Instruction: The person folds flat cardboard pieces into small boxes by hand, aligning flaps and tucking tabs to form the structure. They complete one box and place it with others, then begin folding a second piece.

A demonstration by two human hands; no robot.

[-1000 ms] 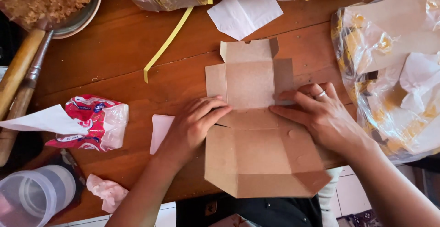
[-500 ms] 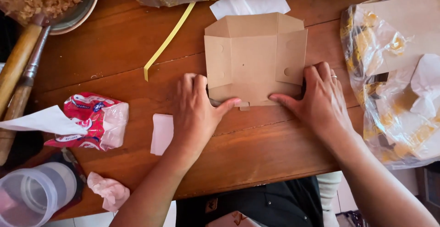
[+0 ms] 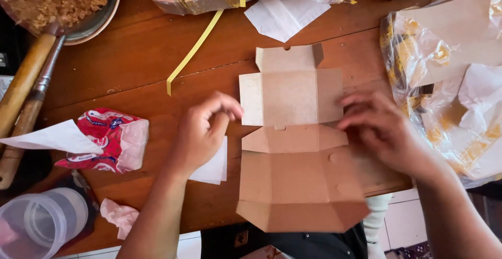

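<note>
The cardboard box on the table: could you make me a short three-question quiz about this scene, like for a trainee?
1. True or false: the cardboard box lies unfolded and flat on the table.
2. What lies under the left hand? A) a white paper sheet B) a spoon C) a lid
3. What colour is the strip lying on the table above the left hand?

Key: 1 true; 2 A; 3 yellow. The right hand is blurred at the box's right edge.

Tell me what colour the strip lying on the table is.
Yellow; the strip shows best in the head view.
</note>
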